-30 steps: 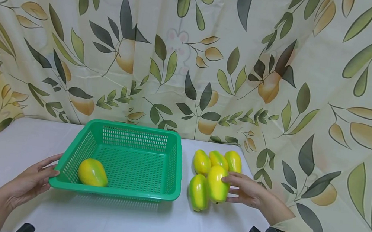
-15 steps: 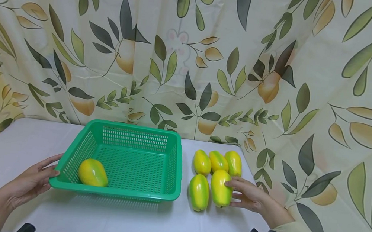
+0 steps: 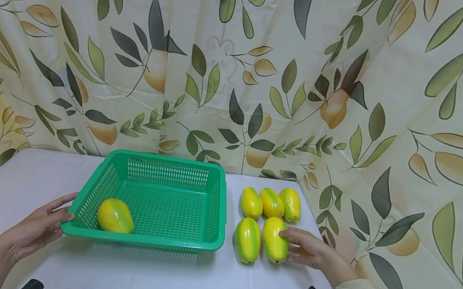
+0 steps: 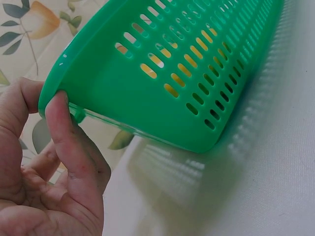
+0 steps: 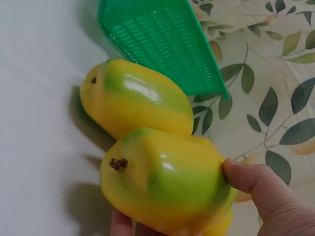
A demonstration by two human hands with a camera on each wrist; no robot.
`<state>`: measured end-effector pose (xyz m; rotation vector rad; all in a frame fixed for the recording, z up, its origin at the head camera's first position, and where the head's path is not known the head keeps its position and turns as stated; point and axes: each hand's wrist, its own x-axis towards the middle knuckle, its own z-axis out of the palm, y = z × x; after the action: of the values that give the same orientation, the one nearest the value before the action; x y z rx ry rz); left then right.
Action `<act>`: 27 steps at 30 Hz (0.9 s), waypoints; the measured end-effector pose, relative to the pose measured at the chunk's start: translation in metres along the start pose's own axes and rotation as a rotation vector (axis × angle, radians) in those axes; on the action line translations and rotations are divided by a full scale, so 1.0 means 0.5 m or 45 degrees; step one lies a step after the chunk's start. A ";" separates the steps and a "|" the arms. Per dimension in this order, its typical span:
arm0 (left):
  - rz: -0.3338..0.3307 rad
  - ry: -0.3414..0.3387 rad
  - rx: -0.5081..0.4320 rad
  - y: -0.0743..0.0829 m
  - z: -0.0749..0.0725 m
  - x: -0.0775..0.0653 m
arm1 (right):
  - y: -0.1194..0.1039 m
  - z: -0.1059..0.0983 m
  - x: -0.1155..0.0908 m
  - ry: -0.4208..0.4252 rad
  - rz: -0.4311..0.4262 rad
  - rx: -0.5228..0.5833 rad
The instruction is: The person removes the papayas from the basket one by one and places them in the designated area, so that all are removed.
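Note:
My left hand (image 3: 41,224) pinches the near left corner of a green plastic basket (image 3: 165,241), with the thumb and fingers on its rim (image 4: 51,91). One yellow-green papaya (image 3: 116,215) lies inside, at the basket's left end. On the right, my right hand (image 3: 307,248) grips another papaya (image 3: 275,240) from its right side. The right wrist view has the thumb on top of this papaya (image 5: 170,179) and fingertips beneath, its brown stem end facing the camera. Just left of it lies a second papaya (image 3: 248,240), close beside it.
Three more papayas stand in a row behind, the middle one (image 3: 272,203) between the others. A white cloth (image 3: 151,278) covers the table. Behind it hangs a leaf-patterned curtain (image 3: 237,80). Between basket and fruit runs a narrow strip of cloth.
My right hand has brought its papaya toward me and slightly right, away from the back row and down beside the front papaya. The left hand and basket stay where they were.

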<state>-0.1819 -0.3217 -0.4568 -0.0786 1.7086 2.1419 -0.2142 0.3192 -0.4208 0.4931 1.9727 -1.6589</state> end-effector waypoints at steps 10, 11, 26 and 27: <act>-0.019 0.028 0.009 0.000 0.001 0.001 | 0.016 0.002 0.019 0.052 0.023 -0.029; -0.021 0.032 0.008 0.000 0.001 0.001 | 0.017 0.002 0.020 0.055 0.028 -0.036; -0.021 0.033 0.009 0.001 0.002 0.001 | 0.017 0.003 0.027 0.091 0.065 -0.033; -0.023 0.036 0.011 0.001 0.002 0.001 | 0.017 0.003 0.027 0.090 0.066 -0.030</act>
<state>-0.1823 -0.3207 -0.4563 -0.1214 1.7265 2.1299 -0.2198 0.3187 -0.4356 0.5964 2.0100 -1.6051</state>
